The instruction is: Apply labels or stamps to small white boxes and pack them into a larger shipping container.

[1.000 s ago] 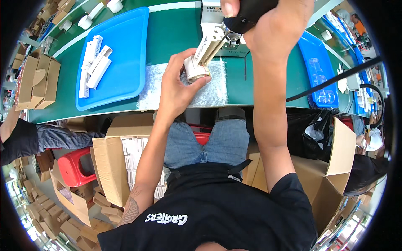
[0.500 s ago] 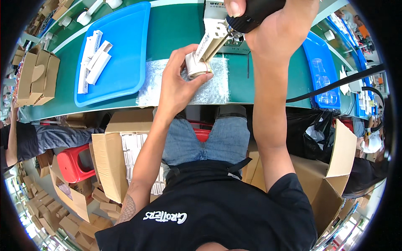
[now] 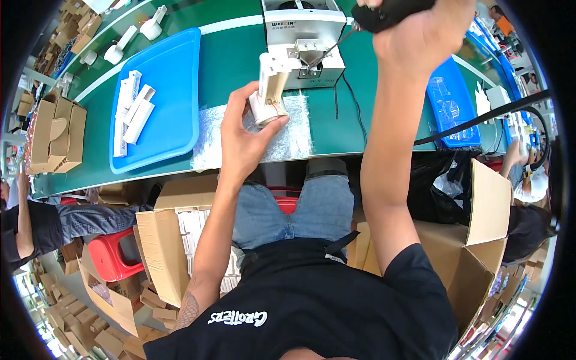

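Observation:
My left hand (image 3: 241, 135) grips the round end of a white plastic fan housing (image 3: 269, 103), holding it upright above a bubble-wrap sheet (image 3: 209, 133). The housing's hollow inner side faces right. At the upper right, my right hand (image 3: 420, 43) is wrapped round a black electric screwdriver (image 3: 393, 14). Its thin bit slants down left to the front bracket of a white and grey screw feeder (image 3: 303, 35). Whether a screw sits on the bit's tip is too small to tell.
A blue tray (image 3: 171, 135) at left holds several white plastic parts (image 3: 139, 120). Another blue tray (image 3: 454, 133) with clear round pieces lies at right. A black cable (image 3: 444, 137) crosses the right side. Open cartons (image 3: 159, 255) flank my legs; a black bag (image 3: 429, 189) hangs at right.
The screwdriver's bit has left the fan housing and moved to the screw feeder's front. My left hand still holds the housing, now more upright. The view has shifted a little.

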The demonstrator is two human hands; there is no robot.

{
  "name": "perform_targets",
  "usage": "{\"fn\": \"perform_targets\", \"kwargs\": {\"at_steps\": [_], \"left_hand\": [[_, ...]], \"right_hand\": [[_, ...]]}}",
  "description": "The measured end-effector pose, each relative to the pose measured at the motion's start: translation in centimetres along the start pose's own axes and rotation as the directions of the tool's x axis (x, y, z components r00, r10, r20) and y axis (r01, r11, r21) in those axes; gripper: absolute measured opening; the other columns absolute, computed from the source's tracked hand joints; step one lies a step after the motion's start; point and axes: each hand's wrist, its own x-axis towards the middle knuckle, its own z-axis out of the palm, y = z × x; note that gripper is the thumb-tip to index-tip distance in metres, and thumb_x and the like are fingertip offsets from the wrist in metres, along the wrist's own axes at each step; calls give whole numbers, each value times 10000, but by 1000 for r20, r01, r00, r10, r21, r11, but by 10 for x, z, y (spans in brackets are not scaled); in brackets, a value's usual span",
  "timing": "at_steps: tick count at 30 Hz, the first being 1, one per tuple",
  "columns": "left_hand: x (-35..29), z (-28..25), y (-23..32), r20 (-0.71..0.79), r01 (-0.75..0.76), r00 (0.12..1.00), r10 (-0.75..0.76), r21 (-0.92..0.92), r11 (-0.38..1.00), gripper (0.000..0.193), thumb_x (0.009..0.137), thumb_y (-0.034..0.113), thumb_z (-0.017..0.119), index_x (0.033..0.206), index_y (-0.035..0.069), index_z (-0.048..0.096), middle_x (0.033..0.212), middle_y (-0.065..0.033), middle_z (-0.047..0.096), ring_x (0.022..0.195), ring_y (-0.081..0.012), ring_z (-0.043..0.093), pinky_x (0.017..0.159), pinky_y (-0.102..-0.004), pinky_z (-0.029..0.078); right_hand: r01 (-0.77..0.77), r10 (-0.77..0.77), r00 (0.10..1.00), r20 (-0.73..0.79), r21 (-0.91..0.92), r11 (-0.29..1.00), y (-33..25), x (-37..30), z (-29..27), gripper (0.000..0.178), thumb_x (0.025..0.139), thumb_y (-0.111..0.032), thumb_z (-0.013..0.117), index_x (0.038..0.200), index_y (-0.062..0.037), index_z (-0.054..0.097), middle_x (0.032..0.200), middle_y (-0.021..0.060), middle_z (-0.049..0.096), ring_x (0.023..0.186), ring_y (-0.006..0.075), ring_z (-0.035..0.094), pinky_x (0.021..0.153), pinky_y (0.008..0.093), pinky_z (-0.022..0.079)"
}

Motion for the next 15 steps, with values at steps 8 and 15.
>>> {"fn": "perform_targets", "kwargs": {"at_steps": [8,15], "left_hand": [[0,-6,-3,44,71,997,-70,-44,996,671,793,48,897,1384,29,579,1195,-98,691,1085,-192,670,996,-353,527],[-1,-7,-1,46,84,996,-80,-94,992,665,799,57,894,1390,26,591,1241,-110,667,1130,-217,663,1001,-357,520]], "right_hand": [[130,-33,978,204,-480,868,33,10,-12,290,1100,-332,617,1211,-66,583,663,38,579,460,105,527,423,236,428],[99,-30,988,153,-466,879,31,6,-9,340,1100,-378,604,1220,-60,591,647,39,579,435,111,525,392,241,427]]}}
